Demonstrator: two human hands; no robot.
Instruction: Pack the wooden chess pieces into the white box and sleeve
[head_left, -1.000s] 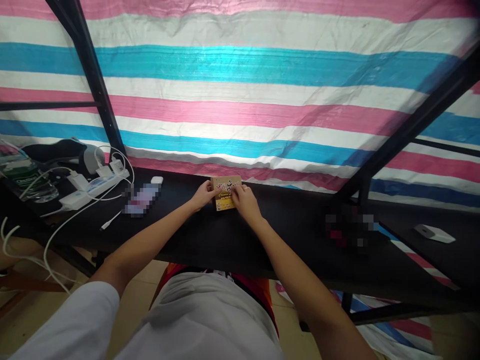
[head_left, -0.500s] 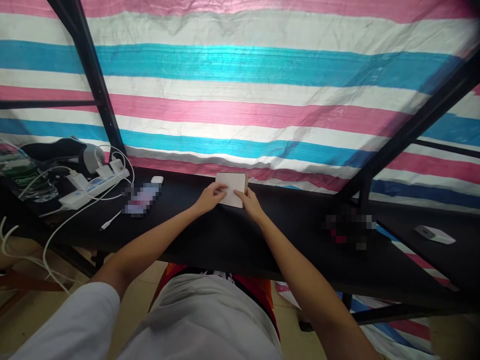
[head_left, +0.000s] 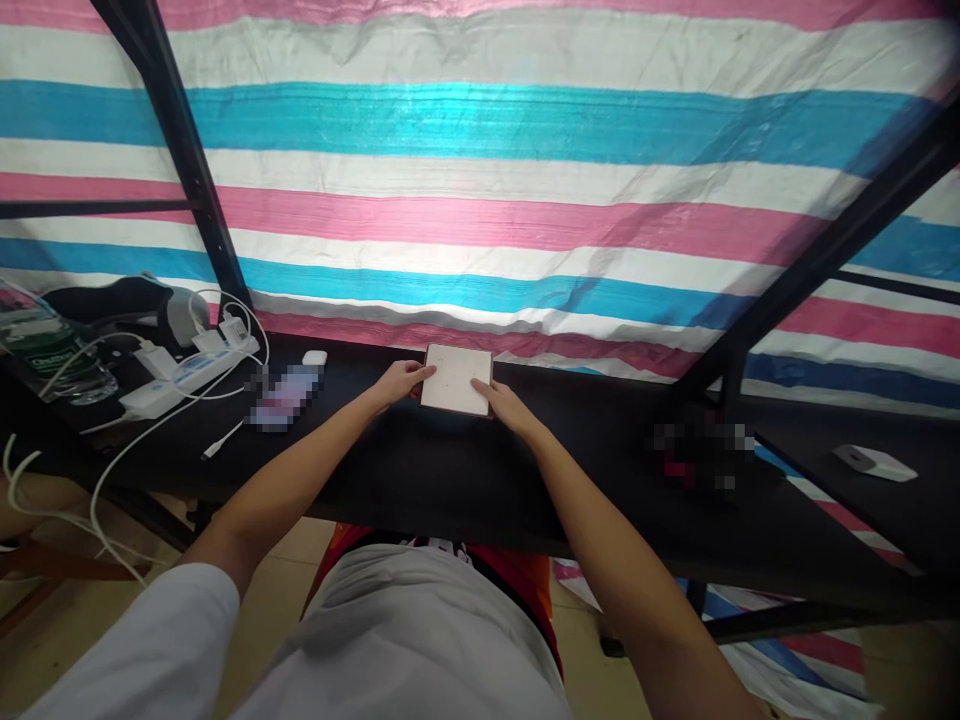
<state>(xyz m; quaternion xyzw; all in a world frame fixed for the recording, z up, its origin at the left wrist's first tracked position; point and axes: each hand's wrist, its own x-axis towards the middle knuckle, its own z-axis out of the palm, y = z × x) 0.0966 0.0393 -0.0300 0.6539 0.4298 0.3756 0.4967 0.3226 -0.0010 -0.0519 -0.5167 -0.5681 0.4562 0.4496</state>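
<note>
A small notebook (head_left: 454, 385) with a cream face, a few tiny dark marks and a thin dark border is held above the black table. My left hand (head_left: 403, 381) grips its left edge, the thumb resting on the face and the fingers going behind it. At the right edge my right hand (head_left: 508, 404) is closed on it too, thumb laid flat over the lower right of the face. The underside and most of the fingertips are hidden.
On the black table (head_left: 450, 470), to the left, lie a blurred phone (head_left: 283, 398), a white cable end (head_left: 223, 440), a power strip (head_left: 187, 375) with chargers and a plastic bottle (head_left: 64, 360). Rightward are a pixelated dark object (head_left: 701, 455) and a white device (head_left: 875, 463). A striped sheet (head_left: 480, 220) hangs behind.
My left hand has moved left, off the notebook's face to its left edge. The notebook has turned slightly and now shows a cream face with a dark border.
</note>
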